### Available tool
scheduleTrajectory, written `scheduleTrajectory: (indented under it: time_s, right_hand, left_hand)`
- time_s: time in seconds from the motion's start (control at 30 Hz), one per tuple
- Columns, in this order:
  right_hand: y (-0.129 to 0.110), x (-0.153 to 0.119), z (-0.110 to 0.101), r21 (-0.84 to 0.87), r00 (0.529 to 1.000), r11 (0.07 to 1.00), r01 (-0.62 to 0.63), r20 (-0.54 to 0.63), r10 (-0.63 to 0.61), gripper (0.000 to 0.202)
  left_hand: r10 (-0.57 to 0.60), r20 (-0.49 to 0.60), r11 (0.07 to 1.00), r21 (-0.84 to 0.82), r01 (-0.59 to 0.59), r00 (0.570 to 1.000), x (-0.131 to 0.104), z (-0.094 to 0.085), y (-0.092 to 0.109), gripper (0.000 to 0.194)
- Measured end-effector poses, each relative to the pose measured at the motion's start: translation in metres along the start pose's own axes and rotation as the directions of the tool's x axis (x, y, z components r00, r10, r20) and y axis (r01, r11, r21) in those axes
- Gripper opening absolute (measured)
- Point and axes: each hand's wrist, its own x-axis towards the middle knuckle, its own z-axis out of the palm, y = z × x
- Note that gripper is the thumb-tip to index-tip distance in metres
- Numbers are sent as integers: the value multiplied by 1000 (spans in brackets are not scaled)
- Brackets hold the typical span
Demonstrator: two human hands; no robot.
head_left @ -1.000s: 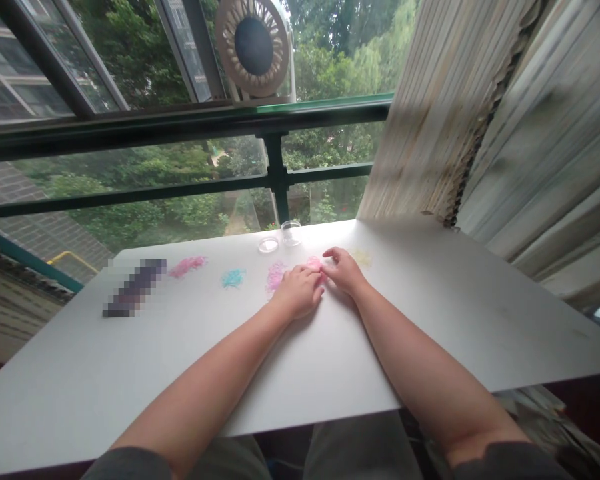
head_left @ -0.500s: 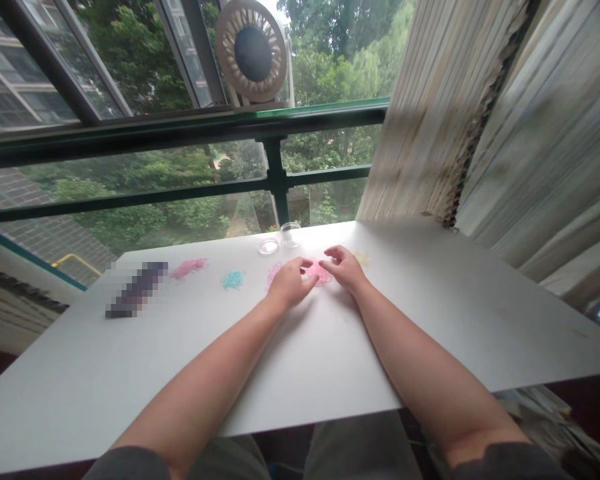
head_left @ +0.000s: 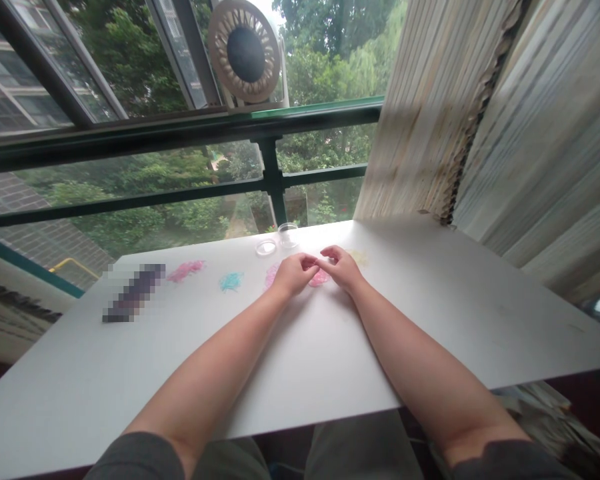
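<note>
My left hand (head_left: 296, 272) is above the table, its thumb and fingertips drawn together in a pinch. Whatever may be between them is too small to make out. Opposite it, my right hand (head_left: 342, 268) has its fingers curved and its thumb apart from them, the thumb tip meeting the left fingertips. Just below both hands lies a bright pink heap (head_left: 319, 279) of tiny thin pieces, partly covered by the fingers. A paler pink heap (head_left: 271, 275) shows to the left of my left hand, and a pale yellow heap (head_left: 360, 257) lies behind my right hand.
The white table (head_left: 180, 373) carries a turquoise heap (head_left: 231, 281) and another pink heap (head_left: 186, 271) farther left. A pixelated dark object (head_left: 135, 293) lies at the left. Two clear round dishes (head_left: 267, 248) stand at the back edge, below the window railing (head_left: 270, 160) and a fan (head_left: 246, 53).
My two hands have come together; the left thumb and fingers have closed from a wider gap. The right thumb has reached the left fingertips. The camera view has shifted slightly.
</note>
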Motion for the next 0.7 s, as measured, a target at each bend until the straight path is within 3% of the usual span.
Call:
scheduleTrajectory:
  time_s: [0.13,0.33,0.43,0.57,0.7]
  right_hand:
    - [0,1,1,27,1000,1000,-11,-7,11,30]
    - [2,3,2,49,1000,998,-25,-6,25,34]
    - [2,4,2,58,1000,998,-24,-4,24,34]
    - [0,2,2,61,1000,998,-24,-10,24,35]
    - [-3,1,0,62,997,997,-34,-60,38,34]
  left_hand:
    - [-28,6,995,-98,29,1000,3,1,2,19]
    - [-47,74,898,-433,75,996,1,0,8,34]
    - [-49,67,876,-476,75,997,1,1,8,38]
    - [-48,27,922,-384,55,998,1,-1,6,28]
    - [38,35,999,-9,-38,999,-1,-7,4,17]
